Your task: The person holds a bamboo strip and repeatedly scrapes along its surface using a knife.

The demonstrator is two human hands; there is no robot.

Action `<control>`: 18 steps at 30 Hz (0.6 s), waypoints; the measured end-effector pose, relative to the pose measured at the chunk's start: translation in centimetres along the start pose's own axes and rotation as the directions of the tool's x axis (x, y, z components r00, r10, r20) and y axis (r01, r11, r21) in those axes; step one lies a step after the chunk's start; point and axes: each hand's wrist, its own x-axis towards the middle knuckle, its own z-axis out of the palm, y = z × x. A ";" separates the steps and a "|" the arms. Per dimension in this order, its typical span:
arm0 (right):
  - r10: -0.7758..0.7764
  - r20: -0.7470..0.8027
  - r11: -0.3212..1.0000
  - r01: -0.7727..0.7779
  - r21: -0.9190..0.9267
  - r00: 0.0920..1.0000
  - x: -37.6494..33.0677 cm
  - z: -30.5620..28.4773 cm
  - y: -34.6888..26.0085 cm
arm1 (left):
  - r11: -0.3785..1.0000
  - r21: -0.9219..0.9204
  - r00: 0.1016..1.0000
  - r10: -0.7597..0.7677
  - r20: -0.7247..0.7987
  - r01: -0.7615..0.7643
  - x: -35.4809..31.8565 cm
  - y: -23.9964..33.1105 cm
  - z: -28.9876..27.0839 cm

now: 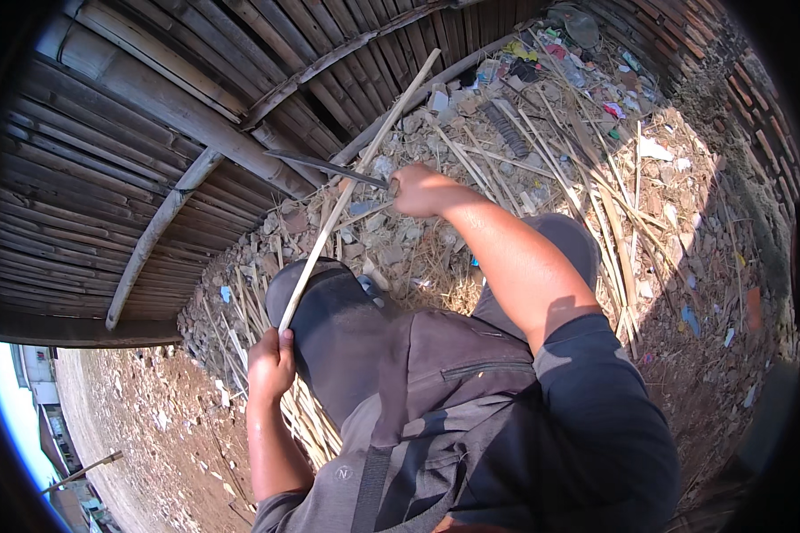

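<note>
In my left hand (271, 362), low on the left, the near end of a long pale bamboo strip (322, 238) is gripped between thumb and fingers. The strip slants up and away past my left knee. My right hand (418, 190) is closed round the handle end of a long dark-bladed knife (320, 163). Its blade points left and crosses the strip; whether the edge touches the bamboo I cannot tell. A thin pale sliver (364, 215) runs between the strip and my right hand. The fingers of that hand are partly hidden.
A bamboo-slat wall (89, 178) with round poles rises at the left and back. Rubble and litter (507, 89) cover the ground, with several split bamboo strips (613, 231) to the right and more (307, 426) beside my left leg. A brick wall (747, 107) bounds the far right.
</note>
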 end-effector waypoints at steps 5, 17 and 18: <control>-0.244 0.198 0.910 0.295 -0.292 0.949 -3.9 1.2 -6.6 | 0.999 -0.036 0.999 -0.031 -0.026 0.030 -0.4 0.5 0.1; -0.028 -0.066 0.997 0.033 0.074 0.997 0.6 1.0 -0.2 | 0.999 -0.047 1.000 -0.013 0.009 0.014 -0.1 0.0 0.3; -0.089 -0.013 0.996 0.089 -0.010 0.996 -0.9 0.7 -2.6 | 0.998 -0.056 1.000 -0.031 -0.003 0.031 -0.2 -0.1 0.3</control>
